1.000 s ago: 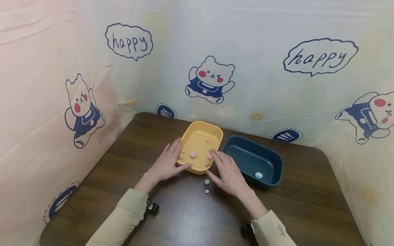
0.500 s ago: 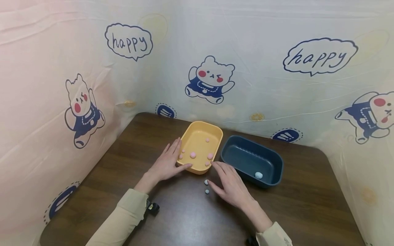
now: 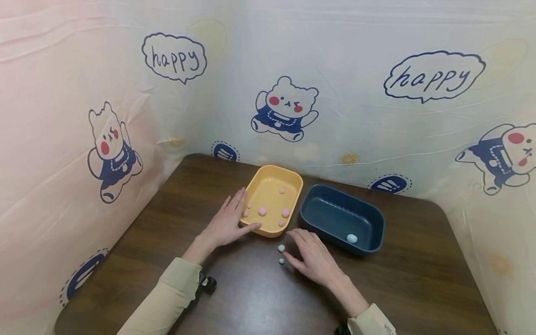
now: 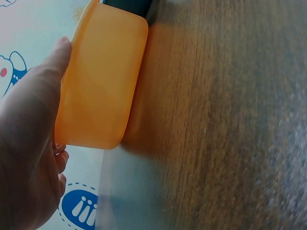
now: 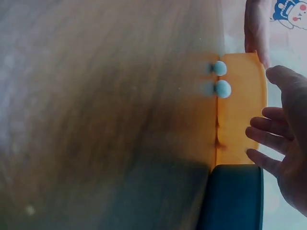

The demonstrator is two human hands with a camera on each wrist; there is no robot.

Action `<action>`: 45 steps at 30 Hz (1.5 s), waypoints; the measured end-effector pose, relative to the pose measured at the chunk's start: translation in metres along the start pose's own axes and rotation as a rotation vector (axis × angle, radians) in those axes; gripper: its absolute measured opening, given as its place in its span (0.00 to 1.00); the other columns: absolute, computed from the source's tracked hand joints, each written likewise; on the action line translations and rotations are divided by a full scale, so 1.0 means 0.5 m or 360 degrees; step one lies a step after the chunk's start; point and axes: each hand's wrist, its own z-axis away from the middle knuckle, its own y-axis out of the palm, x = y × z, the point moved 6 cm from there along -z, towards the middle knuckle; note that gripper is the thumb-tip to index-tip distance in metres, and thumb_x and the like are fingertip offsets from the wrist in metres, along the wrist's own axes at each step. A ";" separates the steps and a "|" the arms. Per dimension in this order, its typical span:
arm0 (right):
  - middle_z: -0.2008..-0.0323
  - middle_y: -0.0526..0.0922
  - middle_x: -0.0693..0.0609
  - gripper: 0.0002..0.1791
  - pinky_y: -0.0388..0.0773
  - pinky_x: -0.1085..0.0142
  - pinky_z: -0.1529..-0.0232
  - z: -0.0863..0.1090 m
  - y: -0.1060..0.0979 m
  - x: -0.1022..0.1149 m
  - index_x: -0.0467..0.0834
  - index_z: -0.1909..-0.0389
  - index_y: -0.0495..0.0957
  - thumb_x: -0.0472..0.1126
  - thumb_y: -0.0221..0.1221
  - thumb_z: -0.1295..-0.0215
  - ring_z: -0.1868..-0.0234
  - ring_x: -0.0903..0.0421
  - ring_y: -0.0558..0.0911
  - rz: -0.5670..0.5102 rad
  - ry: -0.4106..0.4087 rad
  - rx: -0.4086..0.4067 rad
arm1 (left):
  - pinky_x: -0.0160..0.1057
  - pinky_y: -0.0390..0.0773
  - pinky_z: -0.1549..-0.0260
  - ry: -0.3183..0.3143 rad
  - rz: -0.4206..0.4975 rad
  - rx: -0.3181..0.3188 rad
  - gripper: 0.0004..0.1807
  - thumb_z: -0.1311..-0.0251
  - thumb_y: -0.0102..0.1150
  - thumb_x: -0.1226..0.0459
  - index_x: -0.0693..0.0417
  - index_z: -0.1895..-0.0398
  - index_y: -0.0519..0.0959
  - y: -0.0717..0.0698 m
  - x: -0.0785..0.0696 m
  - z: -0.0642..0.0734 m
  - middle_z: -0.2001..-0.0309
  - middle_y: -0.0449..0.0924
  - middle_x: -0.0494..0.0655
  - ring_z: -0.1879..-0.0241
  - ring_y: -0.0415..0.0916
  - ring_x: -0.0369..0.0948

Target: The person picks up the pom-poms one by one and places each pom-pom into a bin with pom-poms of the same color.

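My left hand (image 3: 224, 222) rests against the near left corner of a yellow tray (image 3: 272, 230), fingers straight along its side and thumb at the near rim. Several pink balls (image 3: 262, 211) of different sizes lie inside the tray. My right hand (image 3: 316, 258) hovers over the table with fingers spread, holding nothing. Its thumb tip is close to a light blue ball (image 3: 281, 248) on the table; a smaller light blue ball (image 3: 281, 261) lies just nearer. In the right wrist view both balls show in front of the yellow tray, apart from the fingers (image 5: 268, 141).
A dark blue tray (image 3: 307, 223) stands right of the yellow one, with a larger light blue ball (image 3: 351, 238) inside. Both stand on a brown wooden table (image 3: 259, 298). A printed curtain (image 3: 356, 116) hangs behind and at the sides.
My right hand has drawn back from over the yellow tray's right rim toward the two light blue balls on the table. My left hand has stayed at the tray.
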 end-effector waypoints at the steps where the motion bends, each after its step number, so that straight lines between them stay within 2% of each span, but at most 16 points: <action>1: 0.40 0.87 0.49 0.29 0.84 0.47 0.34 0.000 0.003 -0.001 0.43 0.34 0.82 0.53 0.74 0.29 0.38 0.50 0.85 0.0008 -0.0006 0.0010 | 0.58 0.44 0.09 0.0001 0.0003 0.0000 0.70 0.34 0.47 0.19 0.57 0.08 0.39 0.000 0.000 0.000 0.07 0.37 0.53 0.08 0.40 0.49; 6: 0.44 0.88 0.50 0.25 0.85 0.51 0.39 -0.007 0.021 -0.006 0.43 0.38 0.84 0.52 0.74 0.29 0.42 0.51 0.85 0.0052 -0.0045 0.0057 | 0.57 0.43 0.09 -0.0002 0.0006 0.0001 0.70 0.34 0.46 0.18 0.57 0.08 0.39 -0.001 0.002 -0.001 0.07 0.37 0.53 0.08 0.39 0.49; 17: 0.48 0.89 0.50 0.22 0.85 0.55 0.45 -0.026 0.043 -0.018 0.43 0.43 0.86 0.52 0.74 0.29 0.49 0.54 0.83 0.0072 0.0004 0.0204 | 0.57 0.45 0.09 -0.0001 0.0005 -0.0004 0.69 0.34 0.47 0.19 0.57 0.08 0.40 0.002 0.001 -0.002 0.08 0.39 0.55 0.08 0.41 0.50; 22: 0.48 0.88 0.50 0.22 0.84 0.54 0.45 -0.029 0.043 -0.013 0.43 0.44 0.87 0.52 0.75 0.30 0.48 0.53 0.83 0.0094 -0.0023 0.0218 | 0.57 0.44 0.09 0.0000 0.0016 -0.0003 0.69 0.34 0.48 0.19 0.57 0.08 0.40 0.002 0.000 -0.002 0.08 0.39 0.55 0.08 0.40 0.50; 30: 0.49 0.87 0.51 0.22 0.84 0.54 0.44 -0.030 0.043 -0.009 0.43 0.44 0.86 0.52 0.75 0.30 0.49 0.54 0.83 0.0093 -0.0047 0.0218 | 0.58 0.44 0.09 -0.0001 0.0014 0.0005 0.70 0.35 0.45 0.17 0.57 0.08 0.40 0.001 0.001 -0.001 0.07 0.38 0.53 0.08 0.39 0.49; 35: 0.52 0.87 0.53 0.20 0.82 0.56 0.47 -0.033 0.045 -0.008 0.44 0.46 0.86 0.51 0.75 0.30 0.51 0.56 0.81 0.0106 -0.0075 0.0210 | 0.57 0.43 0.09 -0.0012 0.0023 0.0013 0.70 0.34 0.46 0.18 0.56 0.08 0.39 0.002 0.001 -0.002 0.07 0.37 0.53 0.08 0.39 0.48; 42: 0.58 0.82 0.55 0.19 0.76 0.61 0.55 -0.040 0.052 -0.005 0.47 0.50 0.83 0.55 0.74 0.30 0.56 0.56 0.79 0.0296 -0.0152 0.0232 | 0.56 0.42 0.09 -0.0023 0.0021 0.0023 0.70 0.35 0.45 0.17 0.56 0.08 0.39 0.002 0.003 -0.001 0.07 0.36 0.51 0.07 0.38 0.48; 45: 0.59 0.81 0.55 0.18 0.75 0.63 0.56 -0.042 0.056 -0.006 0.48 0.50 0.83 0.55 0.73 0.29 0.57 0.56 0.78 0.0308 -0.0156 0.0250 | 0.56 0.42 0.09 -0.0023 0.0027 0.0028 0.70 0.35 0.45 0.17 0.55 0.08 0.38 0.003 0.003 -0.001 0.07 0.35 0.51 0.07 0.38 0.48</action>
